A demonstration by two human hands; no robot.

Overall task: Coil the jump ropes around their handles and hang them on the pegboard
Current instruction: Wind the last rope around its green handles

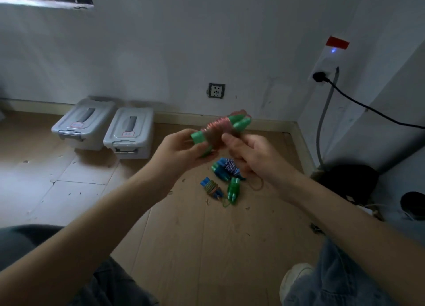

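I hold a jump rope with green handles (239,121) up in front of me, its pinkish rope coiled around both handles. My left hand (181,149) grips the near ends of the handles. My right hand (246,153) pinches the coil from the right side. On the wooden floor below lie three more bundled ropes: one with blue-and-white cord (226,167), one with blue handles (211,188), and one with green handles (233,190) next to a loose loop of cord. No pegboard is in view.
Two grey lidded storage boxes (105,126) stand by the far wall on the left. A wall socket (216,90) is behind the rope. A black cable (368,107) runs from a plug at right. My knees and a white shoe (296,275) frame the floor.
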